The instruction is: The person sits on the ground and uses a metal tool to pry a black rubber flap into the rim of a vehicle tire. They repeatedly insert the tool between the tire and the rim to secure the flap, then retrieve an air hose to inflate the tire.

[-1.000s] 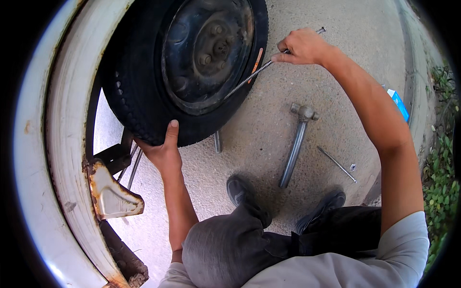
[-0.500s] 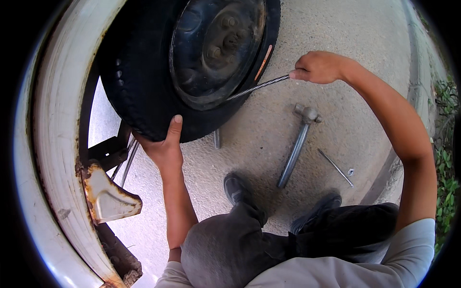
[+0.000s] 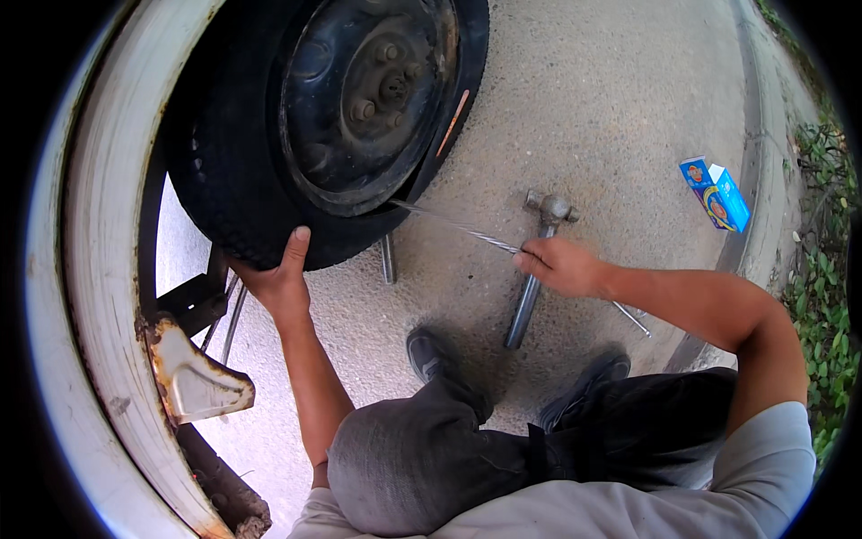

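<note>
Right hand (image 3: 564, 266) is clenching a twisted metal rod (image 3: 489, 239), likely stiff, best held by its end, at the wheel rim's (image 3: 346, 144) lower edge; left hand (image 3: 278, 287), thumb spread, grip unclear, is touching the heavy-looking tyre (image 3: 235, 184)

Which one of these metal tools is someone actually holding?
The twisted bar, in the right hand, its far end at the wheel; the hammer and thin rod lie on the ground.

At upper left I see a black tyre (image 3: 247, 202), an orange stripe (image 3: 453, 122) on its sidewall, around a scuffed, dark metal rim (image 3: 328, 135). A slim, twisted metal rod (image 3: 489, 238), partly blurred, slants out from the rim's lower edge.
</note>
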Action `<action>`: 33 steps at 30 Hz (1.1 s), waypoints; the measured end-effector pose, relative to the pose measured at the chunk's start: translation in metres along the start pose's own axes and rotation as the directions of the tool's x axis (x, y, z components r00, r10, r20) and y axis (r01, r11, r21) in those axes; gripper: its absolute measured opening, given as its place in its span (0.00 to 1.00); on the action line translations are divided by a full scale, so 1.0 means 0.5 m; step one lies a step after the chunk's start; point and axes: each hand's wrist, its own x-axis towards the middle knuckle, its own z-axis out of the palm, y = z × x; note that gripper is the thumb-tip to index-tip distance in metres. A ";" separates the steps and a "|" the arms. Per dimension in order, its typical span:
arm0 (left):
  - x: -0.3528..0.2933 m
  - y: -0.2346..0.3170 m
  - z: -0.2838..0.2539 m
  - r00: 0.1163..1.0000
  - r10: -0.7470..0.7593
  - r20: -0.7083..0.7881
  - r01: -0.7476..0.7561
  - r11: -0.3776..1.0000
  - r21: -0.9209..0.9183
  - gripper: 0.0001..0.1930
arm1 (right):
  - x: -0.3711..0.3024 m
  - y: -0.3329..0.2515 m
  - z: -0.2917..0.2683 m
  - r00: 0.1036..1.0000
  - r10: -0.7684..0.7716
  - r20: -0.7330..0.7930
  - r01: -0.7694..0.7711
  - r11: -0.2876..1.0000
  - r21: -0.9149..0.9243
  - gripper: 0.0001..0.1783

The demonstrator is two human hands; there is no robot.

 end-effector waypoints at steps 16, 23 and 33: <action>0.010 -0.011 -0.002 0.999 0.019 -0.045 -0.015 0.996 0.090 0.54 | 0.126 -0.064 0.511 0.913 0.203 -0.353 0.020 0.843 0.537 0.17; 0.017 0.091 0.014 0.996 0.082 -0.027 -0.074 0.973 0.218 0.53 | 0.163 -0.118 0.554 0.950 0.181 -0.255 0.035 0.749 0.662 0.19; 0.085 0.119 0.017 0.946 0.299 -0.126 -0.227 0.887 0.401 0.50 | 0.166 -0.138 0.506 0.995 0.073 -0.061 -0.015 0.752 0.659 0.20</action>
